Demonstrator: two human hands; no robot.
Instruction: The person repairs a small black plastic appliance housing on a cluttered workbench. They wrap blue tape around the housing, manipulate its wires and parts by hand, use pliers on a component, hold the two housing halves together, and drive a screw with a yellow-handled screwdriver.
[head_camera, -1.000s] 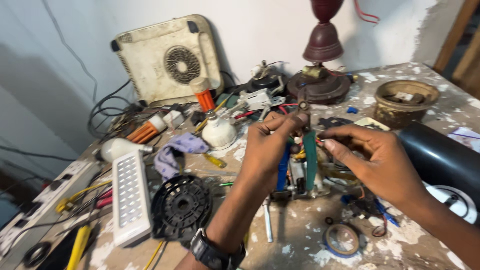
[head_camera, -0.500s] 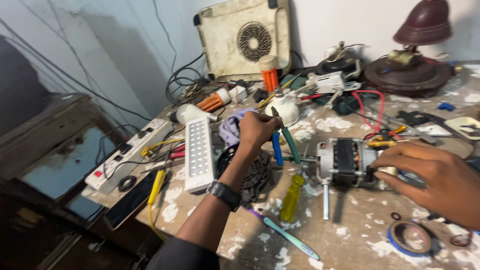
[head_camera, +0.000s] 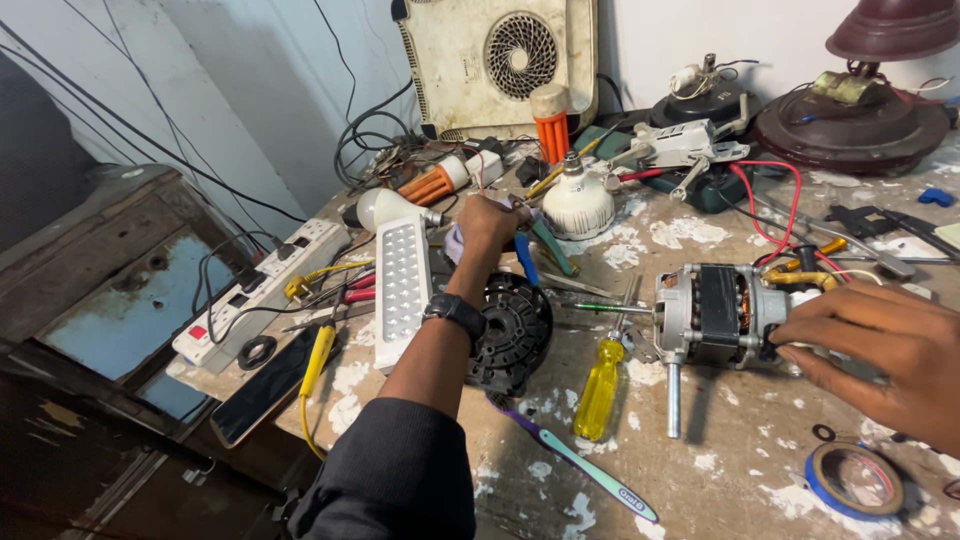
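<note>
Workbench (head_camera: 760, 470), paint-spattered top, cluttered from end to end; beside its left edge a lower blue-topped wooden stand (head_camera: 110, 300). Cream fan-grilled appliance (head_camera: 495, 60) upright against the wall at the back; dark red lamp base (head_camera: 850, 125) at the back right. White power strip (head_camera: 265, 290) along the left edge with black cables running to it; a dark phone (head_camera: 265, 385) lies flat just in front of it. White LED lamp panel (head_camera: 402, 278), face up, left of the left forearm. Electric motor (head_camera: 715, 315), grey end-plates and dark windings, on its side at centre right, shaft pointing left; right hand (head_camera: 880, 355) rests on its right end with fingers spread over the housing, touching rather than clenched. Black round vented cover (head_camera: 515, 335) flat on the bench, partly under the left wrist, which wears a dark watch (head_camera: 455, 310). White bulb (head_camera: 578, 200) behind the left hand. Left hand (head_camera: 490, 225) reaches forward, closed into a fist around the handle end of a blue-handled tool (head_camera: 525, 260) whose lower length sticks out below the knuckles; a lilac cloth (head_camera: 455, 240) shows just left of it. Yellow screwdriver (head_camera: 600, 385) lying near the motor's shaft end. Toothbrush (head_camera: 580, 460) at the front edge. Blue tape roll (head_camera: 855, 478) at front right, near the right wrist.
</note>
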